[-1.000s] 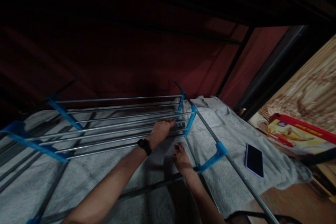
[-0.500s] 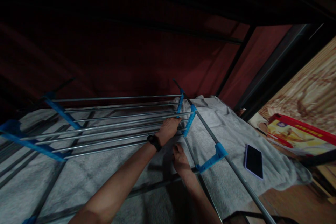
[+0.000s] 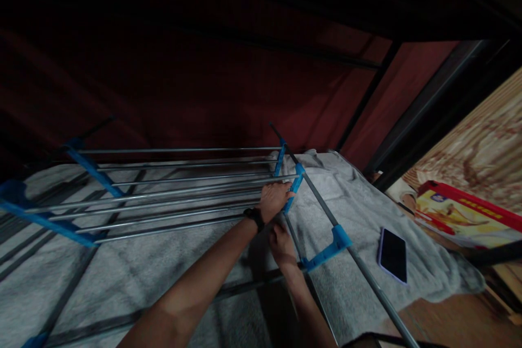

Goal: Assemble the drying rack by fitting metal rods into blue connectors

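Note:
A metal drying rack (image 3: pixel 171 196) with several thin silver rods and blue plastic brackets stands over a grey towel (image 3: pixel 359 212). My left hand (image 3: pixel 275 199), a black watch on its wrist, lies on the rods at the rack's right end, fingers curled over a rod beside a blue bracket (image 3: pixel 294 187). My right hand (image 3: pixel 281 240) is just below it, under the rods, closed round a rod or strut that the dim light hides. Another blue bracket (image 3: pixel 328 247) sits on the slanted side pole to the right.
A dark phone (image 3: pixel 393 262) lies on the grey towel at the right. A red and yellow box (image 3: pixel 468 217) sits further right on a patterned cloth. Dark red fabric and black frame bars rise behind the rack.
My left hand has slid right along the rods to the blue bracket at the rack's end. My right hand has risen slightly toward it.

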A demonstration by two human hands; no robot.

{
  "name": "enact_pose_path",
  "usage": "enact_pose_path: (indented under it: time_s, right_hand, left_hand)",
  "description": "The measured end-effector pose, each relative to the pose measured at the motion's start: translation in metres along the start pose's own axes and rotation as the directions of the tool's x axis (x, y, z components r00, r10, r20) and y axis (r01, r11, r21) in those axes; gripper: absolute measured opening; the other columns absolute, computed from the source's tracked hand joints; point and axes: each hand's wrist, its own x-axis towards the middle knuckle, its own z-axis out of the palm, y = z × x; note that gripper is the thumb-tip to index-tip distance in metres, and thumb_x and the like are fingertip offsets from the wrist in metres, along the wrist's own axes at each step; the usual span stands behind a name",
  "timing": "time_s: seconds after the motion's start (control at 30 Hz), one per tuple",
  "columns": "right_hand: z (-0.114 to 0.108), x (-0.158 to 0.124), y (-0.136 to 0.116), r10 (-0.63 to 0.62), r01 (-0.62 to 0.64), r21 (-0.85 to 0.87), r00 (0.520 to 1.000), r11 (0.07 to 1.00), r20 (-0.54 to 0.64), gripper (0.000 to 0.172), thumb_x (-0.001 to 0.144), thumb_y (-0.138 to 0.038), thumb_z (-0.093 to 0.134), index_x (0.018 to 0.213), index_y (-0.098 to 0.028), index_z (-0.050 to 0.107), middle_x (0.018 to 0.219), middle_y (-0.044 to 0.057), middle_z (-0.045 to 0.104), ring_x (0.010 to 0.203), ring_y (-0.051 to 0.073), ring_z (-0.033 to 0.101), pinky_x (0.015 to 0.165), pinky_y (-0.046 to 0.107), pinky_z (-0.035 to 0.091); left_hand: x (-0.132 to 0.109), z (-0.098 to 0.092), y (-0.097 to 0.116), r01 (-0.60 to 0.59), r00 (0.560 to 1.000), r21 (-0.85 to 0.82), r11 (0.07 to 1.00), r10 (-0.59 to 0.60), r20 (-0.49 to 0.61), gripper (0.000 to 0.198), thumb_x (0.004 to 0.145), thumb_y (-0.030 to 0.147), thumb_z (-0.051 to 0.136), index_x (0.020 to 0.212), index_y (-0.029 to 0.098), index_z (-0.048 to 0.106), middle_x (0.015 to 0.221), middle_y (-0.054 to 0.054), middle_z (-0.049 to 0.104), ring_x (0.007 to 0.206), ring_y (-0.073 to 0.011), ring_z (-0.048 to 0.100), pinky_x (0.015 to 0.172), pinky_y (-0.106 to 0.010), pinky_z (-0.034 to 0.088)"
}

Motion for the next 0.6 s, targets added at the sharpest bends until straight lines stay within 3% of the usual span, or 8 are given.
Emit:
enact_pose_path:
  time_s: [0.1, 0.23, 0.43, 0.6]
  right_hand:
    - [-0.017, 0.015, 0.001, 0.129, -0.104, 0.136, 0.973, 0.985, -0.192, 0.039, 0.088, -0.021, 0.043, 0.123, -0.016, 0.061, 0.115, 0.015, 0.066, 0.108, 0.028, 0.063, 0.096, 0.047, 0.052]
    - [-0.044, 0.041, -0.009, 0.224, -0.146, 0.238, 0.911, 0.960, -0.347, 0.046, 0.090, -0.030, 0.044, 0.132, -0.013, 0.051, 0.131, 0.020, 0.056, 0.124, 0.030, 0.054, 0.106, 0.049, 0.044]
    - [-0.053, 0.081, -0.029, 0.121, -0.048, 0.234, 0.944, 0.971, -0.306, 0.050, 0.088, -0.027, 0.043, 0.136, -0.017, 0.051, 0.132, 0.016, 0.059, 0.123, 0.025, 0.056, 0.105, 0.041, 0.045]
    - [-0.059, 0.096, -0.034, 0.186, -0.161, 0.118, 0.951, 0.980, -0.247, 0.041, 0.089, -0.024, 0.039, 0.123, -0.016, 0.061, 0.105, 0.013, 0.072, 0.093, 0.026, 0.065, 0.084, 0.036, 0.048]
  left_hand:
    - [0.003, 0.001, 0.002, 0.001, 1.000, -0.012, 1.000, -0.001, 0.003, 0.029, 0.099, 0.042, 0.050, 0.117, 0.024, 0.065, 0.108, -0.008, 0.073, 0.105, -0.0237, 0.069, 0.089, -0.032, 0.051]
    - [0.005, -0.003, 0.003, 0.009, 0.999, -0.063, 0.998, -0.007, 0.032, 0.027, 0.097, 0.041, 0.055, 0.115, 0.024, 0.065, 0.114, -0.008, 0.073, 0.110, -0.0233, 0.068, 0.091, -0.031, 0.051]
    - [0.006, -0.005, 0.002, 0.034, 0.999, -0.097, 0.995, -0.033, 0.013, 0.028, 0.098, 0.042, 0.052, 0.117, 0.026, 0.065, 0.113, -0.007, 0.074, 0.111, -0.0235, 0.068, 0.093, -0.032, 0.050]
    - [0.006, 0.002, 0.003, 0.029, 0.999, -0.056, 0.998, -0.032, -0.041, 0.024, 0.099, 0.037, 0.050, 0.111, 0.023, 0.065, 0.107, -0.007, 0.075, 0.102, -0.0236, 0.070, 0.086, -0.032, 0.051]
